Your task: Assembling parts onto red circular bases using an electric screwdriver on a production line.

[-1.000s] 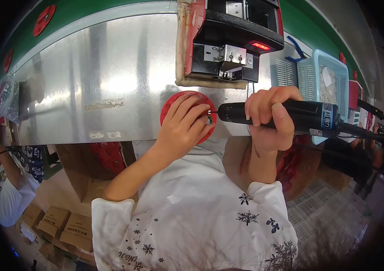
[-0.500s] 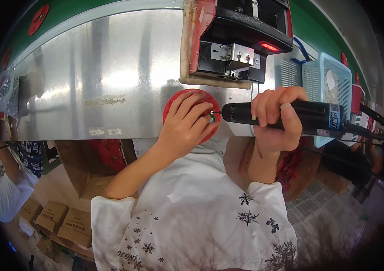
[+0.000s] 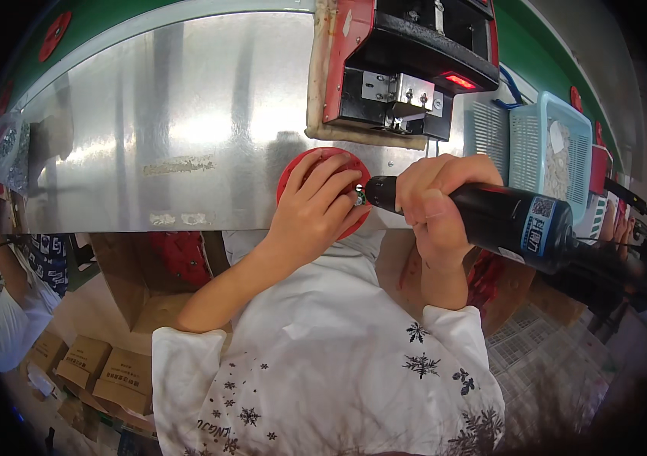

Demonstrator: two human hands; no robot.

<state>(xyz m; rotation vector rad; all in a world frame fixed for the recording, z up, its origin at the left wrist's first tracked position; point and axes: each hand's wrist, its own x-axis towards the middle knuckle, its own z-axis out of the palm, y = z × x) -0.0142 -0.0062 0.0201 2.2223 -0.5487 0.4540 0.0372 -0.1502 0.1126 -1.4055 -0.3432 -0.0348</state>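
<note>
The red disc [image 3: 288, 176] sits at the middle of the frame, at the near edge of the metal table [image 3: 111, 175]. It is round and bright red, and most of its face is hidden under my left hand [image 3: 312, 196]. At its right side a small green piece [image 3: 360, 199] shows, with a shiny metal spot just above it. I have that hand palm down over the disc, fingers parted and slightly bent; whether the fingertips grip it or only rest on it, I cannot tell.

My right hand [image 3: 439, 204], right of centre, is closed firmly round a black power driver [image 3: 491, 213]. The driver slants down to the right, a blue label on its barrel, its nose right beside the metal spot; I can't make out whether the tip touches.
</note>
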